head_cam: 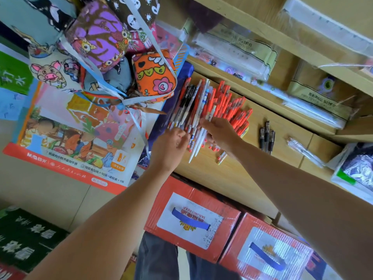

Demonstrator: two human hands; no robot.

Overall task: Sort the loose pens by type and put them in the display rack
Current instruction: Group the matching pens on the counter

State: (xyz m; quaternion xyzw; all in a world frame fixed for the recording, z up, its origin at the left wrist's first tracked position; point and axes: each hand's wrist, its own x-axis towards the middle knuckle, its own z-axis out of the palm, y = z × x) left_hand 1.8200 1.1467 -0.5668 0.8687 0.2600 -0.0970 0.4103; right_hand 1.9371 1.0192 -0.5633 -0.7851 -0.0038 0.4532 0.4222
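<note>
A heap of loose pens lies on a wooden shelf [222,178]. Its right part is a pile of orange pens [228,104]. Its left part is a fan of mixed pens [189,102]: black, white and orange ones. My left hand [171,146] curls its fingers round the near ends of the mixed pens. My right hand [220,132] lies on the heap's near edge and pinches a few pens, among them a white pen [196,147] that sticks out toward me. Three black pens [267,137] lie apart on the shelf to the right.
A tied bundle of patterned fabric pouches [121,57] sits left of the pens over a colourful poster [76,138]. Plastic-wrapped packs [232,49] fill the shelves behind, and a small wrapped pack [304,152] lies at the right. Two red beer cartons [191,219] stand below.
</note>
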